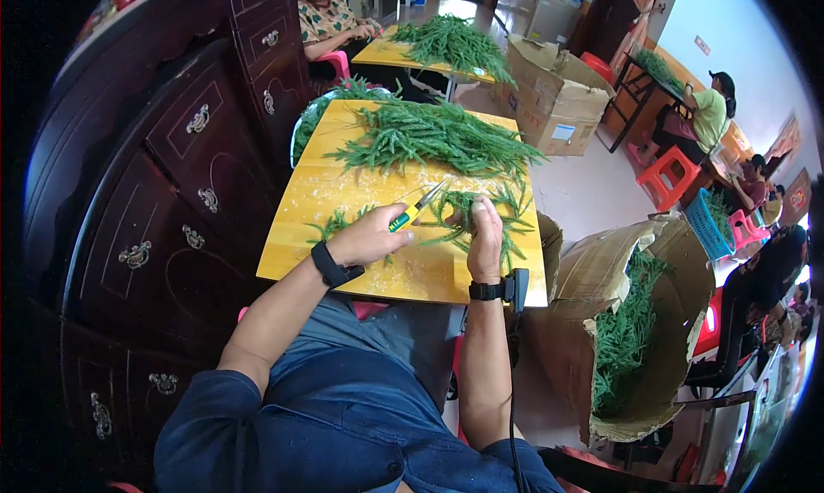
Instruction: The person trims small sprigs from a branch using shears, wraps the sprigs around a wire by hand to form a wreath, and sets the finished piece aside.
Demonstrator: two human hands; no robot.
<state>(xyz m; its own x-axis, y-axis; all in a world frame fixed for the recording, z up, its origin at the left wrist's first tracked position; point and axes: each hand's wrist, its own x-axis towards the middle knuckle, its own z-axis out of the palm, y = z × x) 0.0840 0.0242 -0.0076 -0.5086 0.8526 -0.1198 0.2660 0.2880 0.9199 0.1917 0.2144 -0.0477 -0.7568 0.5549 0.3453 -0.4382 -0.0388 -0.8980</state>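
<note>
My left hand (375,235) is closed around a pointed tool with a green and yellow handle (402,218). Its narrow metal tip points up and to the right, and whether it is a blade or pliers I cannot tell. Beside it, my right hand (485,231) has its fingers bent round a green feathery plant sprig (455,208), partly hidden by the fingers. Both hands are over a yellow tabletop (296,203) strewn with pale scraps. A big pile of green sprigs (429,137) covers its far side. A few loose sprigs (339,225) lie by my left hand.
A torn cardboard box (571,321) with more greenery stands at my right, near the table. Dark wooden drawers (172,175) line my left. Farther off are another box (549,90), a second yellow table (378,55), red stools (669,177) and several people at work.
</note>
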